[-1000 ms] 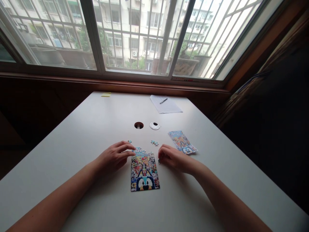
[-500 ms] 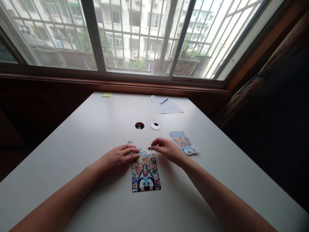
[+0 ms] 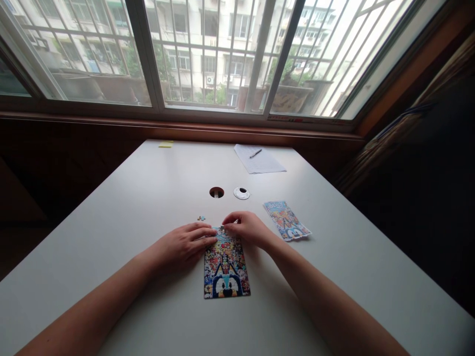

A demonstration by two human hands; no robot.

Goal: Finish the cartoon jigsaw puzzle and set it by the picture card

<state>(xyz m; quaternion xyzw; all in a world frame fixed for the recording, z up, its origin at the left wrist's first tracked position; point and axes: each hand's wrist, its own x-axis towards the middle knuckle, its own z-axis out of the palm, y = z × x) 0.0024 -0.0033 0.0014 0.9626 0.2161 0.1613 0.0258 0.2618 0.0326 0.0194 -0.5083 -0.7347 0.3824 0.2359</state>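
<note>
A colourful jigsaw puzzle (image 3: 226, 269) with a blue cartoon dog lies flat on the white table (image 3: 122, 207) in front of me. My left hand (image 3: 185, 244) rests flat against its upper left edge, fingers together on the top corner. My right hand (image 3: 245, 227) pinches a small puzzle piece (image 3: 222, 228) at the puzzle's top edge, close to my left fingertips. One loose piece (image 3: 201, 218) sits just beyond my left hand.
A printed reference picture (image 3: 287, 220) lies to the right of my right hand. Farther back are a round cable hole (image 3: 216, 192), its white cap (image 3: 241, 193), a paper sheet (image 3: 260, 159) with a pen (image 3: 256, 154), and a yellow sticky note (image 3: 166, 144).
My right hand lifted a loose piece from beyond the puzzle and brought it left and down to the puzzle's top edge. My left hand stayed at the upper left corner.
</note>
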